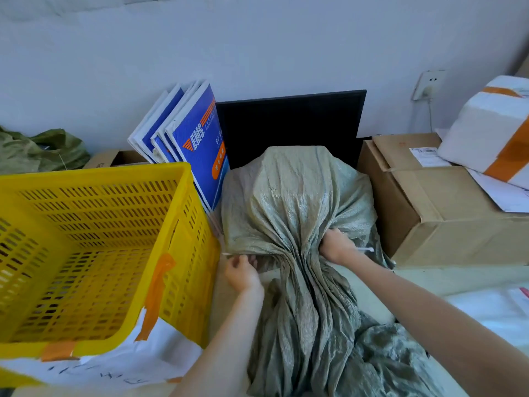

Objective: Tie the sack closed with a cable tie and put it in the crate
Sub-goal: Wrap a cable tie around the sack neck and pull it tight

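While both bare arms reach forward from the bottom edge, the loose mouth of the grey-green sack (297, 213) trails toward the viewer in crumpled folds. The left hand (243, 273) has its grip pinched shut on one end of a thin white cable tie (229, 254) at the left of the gathered neck. The right hand (337, 247) presses into the neck from the right with fingers curled around the bunched cloth, and the tie's other end pokes out just beside it; whether that grip has hold of the tie cannot be told. Left of the arms stands the yellow crate (94, 253), patched with orange tape and white paper, its near wall touching the left forearm's side of the scene and its right wall just beside the sack. Beyond the hands the sack's filled body rises upright on the worktop, wedged between blue and white envelopes (200, 144) leaning at the left and a brown cardboard box (429, 210) at the right. Behind it a black monitor (289, 124) stands against the pale wall, with a white taped parcel (492, 127) atop the box.
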Demonstrator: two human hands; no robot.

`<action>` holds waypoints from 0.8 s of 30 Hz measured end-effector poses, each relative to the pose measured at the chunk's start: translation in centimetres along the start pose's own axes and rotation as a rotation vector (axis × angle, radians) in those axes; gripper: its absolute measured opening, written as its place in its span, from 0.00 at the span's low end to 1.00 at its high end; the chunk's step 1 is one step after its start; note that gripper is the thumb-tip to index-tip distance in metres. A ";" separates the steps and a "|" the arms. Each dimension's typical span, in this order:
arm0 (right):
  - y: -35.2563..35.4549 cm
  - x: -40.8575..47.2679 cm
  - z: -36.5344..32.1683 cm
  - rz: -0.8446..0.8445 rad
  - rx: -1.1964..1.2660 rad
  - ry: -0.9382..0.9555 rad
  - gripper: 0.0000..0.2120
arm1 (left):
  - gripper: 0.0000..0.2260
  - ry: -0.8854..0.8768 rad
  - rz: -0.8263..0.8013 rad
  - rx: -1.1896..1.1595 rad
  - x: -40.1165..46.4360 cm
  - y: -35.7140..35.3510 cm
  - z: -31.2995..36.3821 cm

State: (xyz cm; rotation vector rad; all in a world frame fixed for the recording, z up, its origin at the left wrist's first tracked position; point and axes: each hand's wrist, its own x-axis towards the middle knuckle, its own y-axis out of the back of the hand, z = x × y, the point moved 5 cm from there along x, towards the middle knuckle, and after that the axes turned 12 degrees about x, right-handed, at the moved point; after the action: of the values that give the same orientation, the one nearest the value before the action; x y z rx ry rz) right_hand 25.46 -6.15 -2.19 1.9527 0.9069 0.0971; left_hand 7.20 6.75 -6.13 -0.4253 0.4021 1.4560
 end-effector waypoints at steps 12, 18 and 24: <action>8.6 1.2 1.3 -0.058 -0.054 -0.089 0.09 | 0.03 -0.751 -0.189 0.352 -2.5 -3.6 8.1; 11.3 -1.3 0.9 -0.017 0.564 -0.148 0.07 | 0.02 -0.835 -0.526 0.437 -3.8 -6.2 9.5; 10.3 -4.3 0.5 0.290 1.035 0.056 0.07 | 0.03 -0.735 -0.746 0.495 -4.7 -7.7 9.1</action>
State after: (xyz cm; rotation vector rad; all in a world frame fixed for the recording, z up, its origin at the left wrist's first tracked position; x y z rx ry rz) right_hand 28.28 -12.02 6.83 3.0474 0.7553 -0.1947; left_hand 14.57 6.81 4.40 0.3459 -0.0170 0.6618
